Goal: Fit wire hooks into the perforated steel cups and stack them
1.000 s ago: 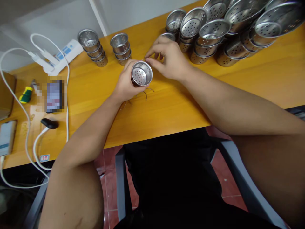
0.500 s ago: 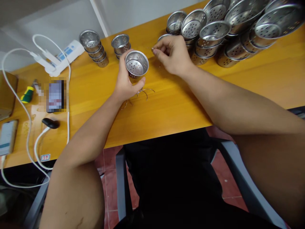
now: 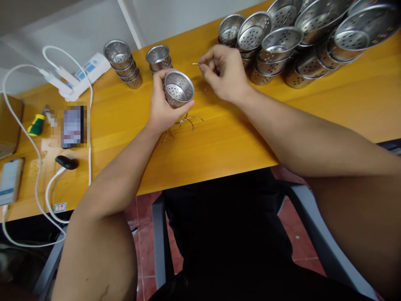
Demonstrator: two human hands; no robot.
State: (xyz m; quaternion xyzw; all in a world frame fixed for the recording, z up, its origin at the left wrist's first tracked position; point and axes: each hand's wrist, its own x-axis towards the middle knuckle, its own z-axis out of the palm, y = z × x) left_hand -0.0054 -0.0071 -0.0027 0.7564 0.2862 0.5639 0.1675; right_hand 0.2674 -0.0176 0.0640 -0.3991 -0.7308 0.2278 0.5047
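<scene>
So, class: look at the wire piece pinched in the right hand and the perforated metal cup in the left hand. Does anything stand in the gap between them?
Nothing visible does. The right hand pinches the thin wire piece just up and right of the perforated cup gripped by the left hand. Only bare yellow table shows behind the gap. Loose wire pieces lie below the cup.

Bare table (image 3: 238, 138) is lying open toward the near edge. Stacked metal cups (image 3: 282, 46) are crowding the right rear, two short stacks (image 3: 138, 62) are blocking behind, cables (image 3: 37, 138) are cluttering the left.
</scene>
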